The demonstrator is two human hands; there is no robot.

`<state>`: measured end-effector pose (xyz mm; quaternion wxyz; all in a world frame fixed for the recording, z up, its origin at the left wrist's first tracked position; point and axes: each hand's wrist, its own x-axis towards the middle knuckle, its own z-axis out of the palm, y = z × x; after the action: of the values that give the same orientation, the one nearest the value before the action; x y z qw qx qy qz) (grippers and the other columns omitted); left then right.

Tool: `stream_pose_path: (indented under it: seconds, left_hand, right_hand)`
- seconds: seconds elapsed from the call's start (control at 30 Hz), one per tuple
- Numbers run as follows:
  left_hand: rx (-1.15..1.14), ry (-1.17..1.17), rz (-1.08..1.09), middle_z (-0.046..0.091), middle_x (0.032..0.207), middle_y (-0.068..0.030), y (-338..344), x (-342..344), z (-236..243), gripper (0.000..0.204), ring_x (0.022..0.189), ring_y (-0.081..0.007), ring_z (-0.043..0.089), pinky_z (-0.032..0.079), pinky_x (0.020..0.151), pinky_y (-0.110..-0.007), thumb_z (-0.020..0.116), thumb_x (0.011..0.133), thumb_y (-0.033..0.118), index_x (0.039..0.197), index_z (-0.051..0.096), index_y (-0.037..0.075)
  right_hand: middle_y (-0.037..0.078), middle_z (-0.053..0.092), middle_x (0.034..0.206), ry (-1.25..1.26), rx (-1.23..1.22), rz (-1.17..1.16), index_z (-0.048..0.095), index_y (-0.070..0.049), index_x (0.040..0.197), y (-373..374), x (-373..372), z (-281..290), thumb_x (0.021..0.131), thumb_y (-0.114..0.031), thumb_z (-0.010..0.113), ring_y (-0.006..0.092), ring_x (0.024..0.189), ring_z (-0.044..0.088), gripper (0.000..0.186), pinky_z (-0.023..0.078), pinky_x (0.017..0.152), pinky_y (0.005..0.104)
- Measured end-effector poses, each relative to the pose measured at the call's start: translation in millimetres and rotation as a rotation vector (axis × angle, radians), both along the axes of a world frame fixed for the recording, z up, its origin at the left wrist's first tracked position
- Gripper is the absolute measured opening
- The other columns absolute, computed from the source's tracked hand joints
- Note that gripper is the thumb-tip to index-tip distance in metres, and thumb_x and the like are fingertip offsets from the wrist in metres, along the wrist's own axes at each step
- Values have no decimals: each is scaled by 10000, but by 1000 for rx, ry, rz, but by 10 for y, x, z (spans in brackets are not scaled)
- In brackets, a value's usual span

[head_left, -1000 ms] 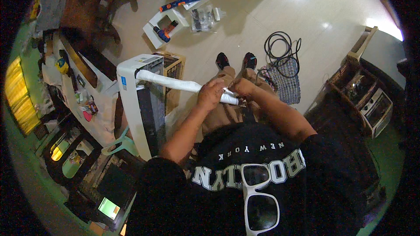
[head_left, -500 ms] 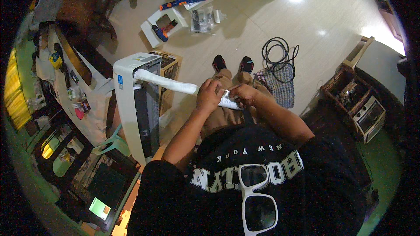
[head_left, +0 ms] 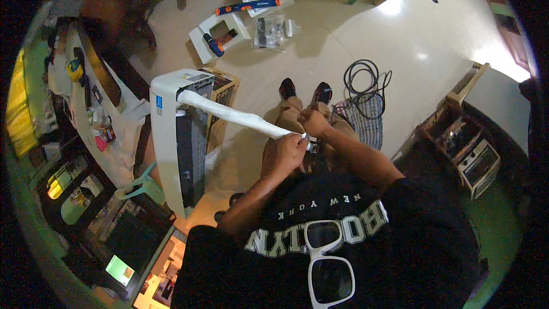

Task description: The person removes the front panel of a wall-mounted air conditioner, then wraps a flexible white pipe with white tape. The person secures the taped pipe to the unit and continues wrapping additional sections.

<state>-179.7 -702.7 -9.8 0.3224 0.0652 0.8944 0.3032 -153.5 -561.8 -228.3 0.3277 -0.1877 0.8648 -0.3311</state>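
printed across black t-shirt [head_left: 240, 277]: small white lettering [head_left: 346, 199] above larger lettering [head_left: 355, 227], latter partly hidden; stuck on air-conditioner unit [head_left: 167, 160]: blue label [head_left: 159, 101], too small to read.

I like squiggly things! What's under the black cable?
A grey mat and pale floor show under the black cable. The mat covers whatever is beneath it.

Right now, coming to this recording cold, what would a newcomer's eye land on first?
Probably the long white tube, slanting from the upper part of the white boxy unit at left into the left hand near the centre. Next, the white-framed sunglasses on the black shirt, at the bottom. Then the coiled black cable, partly over the woven mat on the floor.
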Motion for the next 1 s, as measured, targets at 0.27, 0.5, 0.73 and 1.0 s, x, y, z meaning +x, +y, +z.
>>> stream_pose_path:
  seconds: [0.27,0.5,0.73,1.0]
  left_hand:
    - [16,-2,204,680,796,-204,-16,303,18,255,736,-392,672,515,681,-460,691,926,264,878,693,13]
    - [191,9,378,684,872,-221,-130,714,-328,240,780,-402,671,528,722,-453,691,936,230,938,682,-10]
    - [316,-108,687,698,806,-206,-63,699,-234,285,753,-376,689,536,689,-454,662,963,288,891,707,15]
    - [285,-82,667,734,991,-158,-645,1343,-805,327,911,-266,701,565,771,-407,611,1002,310,1181,685,46]
  right_hand:
    - [217,724,1074,-206,78,-151,739,-24,1019,-309,-143,-471,875,-171,590,387,974,712,254,587,818,479]
    - [139,629,1282,-35,237,256,692,-78,1204,-209,-262,-232,840,-221,721,345,1146,648,393,534,963,428]
    - [161,652,1275,-146,-347,200,687,-45,1224,456,-319,1413,904,-118,703,327,1166,648,329,530,985,425]
    - [133,734,1080,-472,102,-143,726,-50,1172,272,-132,1493,943,-80,667,232,996,707,239,542,899,356]
